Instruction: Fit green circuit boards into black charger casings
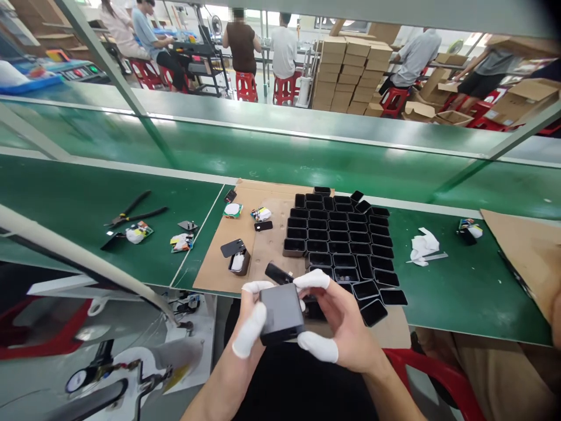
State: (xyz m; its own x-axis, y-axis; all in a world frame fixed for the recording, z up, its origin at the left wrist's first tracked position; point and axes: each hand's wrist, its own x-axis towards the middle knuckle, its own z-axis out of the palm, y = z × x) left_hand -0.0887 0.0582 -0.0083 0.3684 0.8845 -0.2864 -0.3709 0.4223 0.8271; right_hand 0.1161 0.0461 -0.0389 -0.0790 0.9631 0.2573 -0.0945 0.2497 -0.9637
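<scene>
Between my two hands is a black plastic charger case [281,313], lifted in front of the table edge. White finger cots cover several of my fingertips. My left hand [250,321] grips its left side, thumb toward me. At the right side, my right hand [335,321] presses thumb and fingers against the case. Just behind it on the cardboard lies a small black part [277,273]. Rows of open black cases [328,225] stand to the right on the cardboard sheet [263,190]. An open case with white stuff inside [239,262] has a flat black cover [232,248] beside it.
Cutting pliers [135,210] and circuit boards [182,242] lie on the green table [52,199] at left. White scraps [424,245] and another board [470,229] are at right. A metal post [87,257] slants across the left. Beyond the conveyor, several people sit near stacked cartons [350,70].
</scene>
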